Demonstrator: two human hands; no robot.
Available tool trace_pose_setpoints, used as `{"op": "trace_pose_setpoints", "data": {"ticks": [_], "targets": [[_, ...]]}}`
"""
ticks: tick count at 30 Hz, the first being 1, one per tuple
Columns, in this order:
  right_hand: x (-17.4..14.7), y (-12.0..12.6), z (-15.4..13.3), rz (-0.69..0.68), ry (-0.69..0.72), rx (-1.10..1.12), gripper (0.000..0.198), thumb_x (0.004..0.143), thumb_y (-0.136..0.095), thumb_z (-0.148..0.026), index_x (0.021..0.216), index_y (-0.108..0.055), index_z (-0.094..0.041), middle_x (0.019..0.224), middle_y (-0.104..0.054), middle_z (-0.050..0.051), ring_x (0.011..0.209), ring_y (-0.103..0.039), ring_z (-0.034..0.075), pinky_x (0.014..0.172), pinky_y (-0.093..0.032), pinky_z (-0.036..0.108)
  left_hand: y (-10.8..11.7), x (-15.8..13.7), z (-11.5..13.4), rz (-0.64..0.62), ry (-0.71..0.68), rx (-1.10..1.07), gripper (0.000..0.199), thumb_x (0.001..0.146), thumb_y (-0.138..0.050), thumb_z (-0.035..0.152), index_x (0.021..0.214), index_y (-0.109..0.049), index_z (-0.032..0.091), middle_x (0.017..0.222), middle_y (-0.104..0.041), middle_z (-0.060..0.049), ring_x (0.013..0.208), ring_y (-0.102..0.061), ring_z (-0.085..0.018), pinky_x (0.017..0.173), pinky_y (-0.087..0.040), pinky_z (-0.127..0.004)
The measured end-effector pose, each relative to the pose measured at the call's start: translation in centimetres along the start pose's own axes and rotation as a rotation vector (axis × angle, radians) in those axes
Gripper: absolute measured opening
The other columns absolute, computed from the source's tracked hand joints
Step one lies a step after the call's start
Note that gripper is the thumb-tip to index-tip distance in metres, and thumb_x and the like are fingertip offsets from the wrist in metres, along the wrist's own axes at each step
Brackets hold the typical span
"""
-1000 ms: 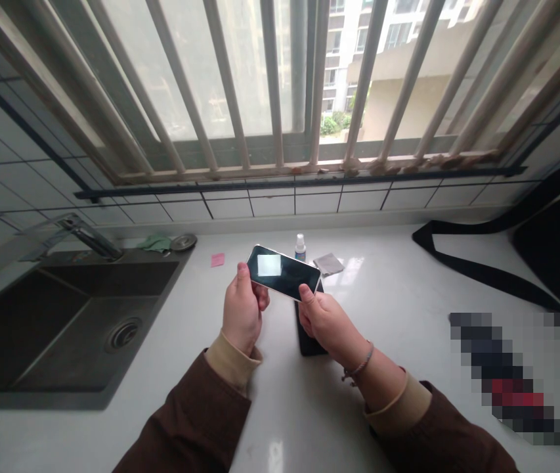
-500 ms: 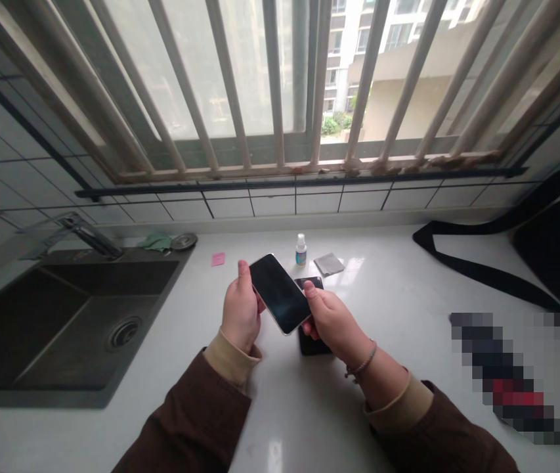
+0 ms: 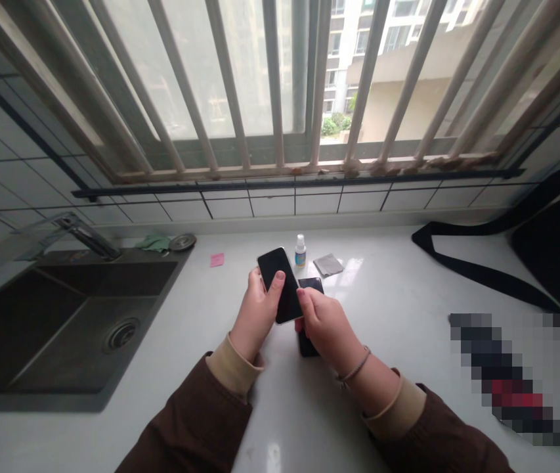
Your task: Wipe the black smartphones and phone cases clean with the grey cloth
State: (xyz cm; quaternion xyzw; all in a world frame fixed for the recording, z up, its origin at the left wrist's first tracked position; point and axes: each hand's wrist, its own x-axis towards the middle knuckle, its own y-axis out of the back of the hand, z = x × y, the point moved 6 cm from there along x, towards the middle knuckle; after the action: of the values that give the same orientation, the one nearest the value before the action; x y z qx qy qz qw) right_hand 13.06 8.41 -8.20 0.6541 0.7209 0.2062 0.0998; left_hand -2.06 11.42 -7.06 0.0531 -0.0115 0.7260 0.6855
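A smartphone (image 3: 289, 299) with a dark screen is held above the counter between both hands, tilted with its top to the left. My left hand (image 3: 258, 303) grips its left side, the thumb lying across the screen. At the lower right edge, my right hand (image 3: 326, 318) pinches the phone; its other fingers are partly hidden. Under the right hand a second dark phone-shaped object (image 3: 312, 284) lies on the counter, mostly covered. Beyond the phone stand a small white spray bottle (image 3: 300, 253) with a blue label and a folded grey cloth (image 3: 329, 265).
To the left is a dark sink (image 3: 87, 402) with a faucet (image 3: 90, 236), a green cloth (image 3: 153, 243) and a round metal strainer (image 3: 182, 242). A pink sticky note (image 3: 217, 260) lies on the white counter (image 3: 383, 263). A black strap (image 3: 491, 279) and a pixelated patch are at right.
The phone has turned more upright. My left thumb has moved from its edge onto the screen, and my right hand has shifted slightly left along its side.
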Motion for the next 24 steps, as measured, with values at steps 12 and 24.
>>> {"op": "trace_pose_setpoints", "data": {"ticks": [12, 24], "targets": [[-0.2, 0.6, -1.0, 0.064, 0.145, -0.494, 0.034, 0.112, -0.042, -0.041, 0.097, -0.065, -0.022, 0.087, -0.071, 0.007, 0.079, -0.065, 0.022, 0.072, -0.041, 0.032, 1.9, 0.4, -0.6, 0.112, 0.054, 0.559, 0.073, 0.078, -0.087, 0.042, 0.135, -0.050, 0.016, 0.122, -0.068, -0.017, 0.115, -0.069, -0.032, 0.100, -0.054, -0.044], [-1.8, -0.9, 0.5, 0.159, -0.042, -0.806, 0.078, 0.090, -0.072, -0.048, 0.155, -0.042, -0.019, 0.154, -0.048, 0.027, 0.130, -0.050, 0.045, 0.096, -0.047, 0.058, 1.6, -0.2, -0.2, 0.147, -0.050, 1.322, 0.056, 0.089, -0.066, 0.047, 0.123, -0.059, 0.003, 0.110, -0.063, -0.021, 0.095, -0.071, -0.033, 0.080, -0.057, -0.038]]}}
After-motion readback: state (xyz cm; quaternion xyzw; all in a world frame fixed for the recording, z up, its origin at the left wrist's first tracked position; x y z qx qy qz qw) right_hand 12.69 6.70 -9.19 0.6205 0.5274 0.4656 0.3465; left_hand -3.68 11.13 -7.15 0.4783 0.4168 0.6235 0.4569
